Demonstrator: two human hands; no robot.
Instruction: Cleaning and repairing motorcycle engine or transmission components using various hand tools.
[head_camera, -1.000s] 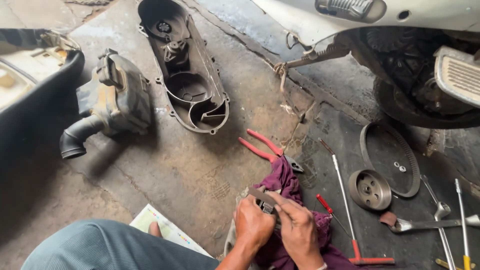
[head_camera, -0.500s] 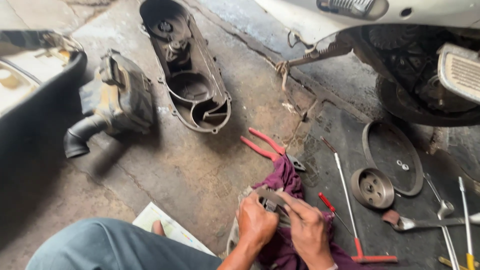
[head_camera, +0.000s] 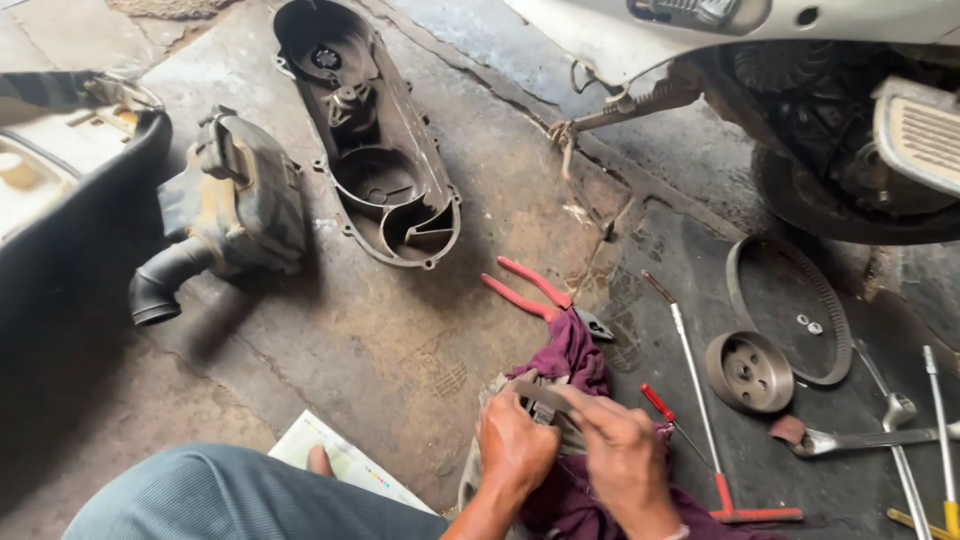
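At the near edge of the concrete floor (head_camera: 400, 350), both hands work over a round metal part (head_camera: 500, 400) bundled in a maroon rag (head_camera: 575, 355). The left hand (head_camera: 515, 450) has its fingers clenched around the part's rim through the cloth. The right hand (head_camera: 625, 455) pinches a thin flat tool (head_camera: 545, 392) and lays it across the top of the part.

The part looks like cast metal, so it is likely heavy, rigid and greasy. The rag is soft and gives a dry hold on what would otherwise be a slick surface. The rim, cupped from below, seems the safest place to hold it. How much of it the cloth hides I cannot tell.

Just beyond lie red-handled pliers (head_camera: 530, 290). To the right are a pulley (head_camera: 750, 372), a drive belt (head_camera: 790, 310) and a long T-handle wrench (head_camera: 700, 400). Far left are a crankcase cover (head_camera: 370, 140) and an air box (head_camera: 235, 205).
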